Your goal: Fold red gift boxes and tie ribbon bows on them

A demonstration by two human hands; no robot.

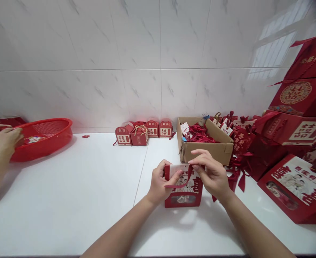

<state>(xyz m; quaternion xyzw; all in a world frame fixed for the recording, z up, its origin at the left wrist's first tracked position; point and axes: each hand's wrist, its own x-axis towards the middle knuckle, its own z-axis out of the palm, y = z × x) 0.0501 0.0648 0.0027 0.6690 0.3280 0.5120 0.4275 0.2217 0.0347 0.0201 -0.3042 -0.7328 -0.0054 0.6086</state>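
A red gift box (183,200) with a white illustrated panel and an oval window stands upright on the white table in front of me. My left hand (160,181) grips its left side, the thumb lying over the front near the top. A dark red ribbon (188,181) loops across the front of the box. At the box's top right corner, my right hand (211,173) pinches the ribbon between thumb and index finger, the other fingers raised. The far side of the box is hidden.
Behind the box, a cardboard box (209,148) holds red ribbons and tags. Stacked red boxes (295,125) rise at the right. Several small gift boxes (139,135) stand along the tiled wall. A co-worker's hands (6,139) reach over a red plastic basket (47,143) at left.
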